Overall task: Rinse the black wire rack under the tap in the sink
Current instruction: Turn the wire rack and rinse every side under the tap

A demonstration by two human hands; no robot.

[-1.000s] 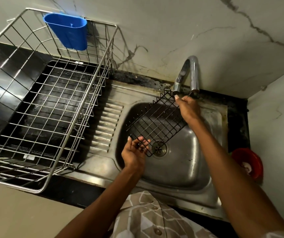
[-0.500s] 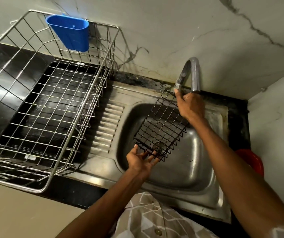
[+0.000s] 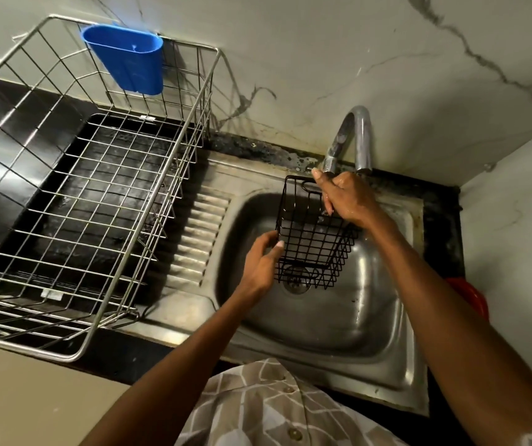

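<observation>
The black wire rack (image 3: 314, 243), a small open basket, hangs tilted over the steel sink (image 3: 348, 336), just above the drain (image 3: 297, 282). My right hand (image 3: 346, 199) grips its top edge right below the spout of the curved chrome tap (image 3: 353, 140) and looks wet. My left hand (image 3: 263, 260) holds the rack's lower left corner, thumb on the wire. Whether water is running is hard to tell.
A large steel wire dish basket (image 3: 75, 194) sits on the black counter to the left, with a blue plastic cup (image 3: 128, 57) hooked on its back rim. The ribbed drainboard (image 3: 198, 239) lies between basket and bowl. A red bowl (image 3: 470, 296) sits at the right wall.
Both hands turned the rack from a slanted flat pose to a more upright one under the spout. My left hand shifted from its bottom edge up to its left corner.
</observation>
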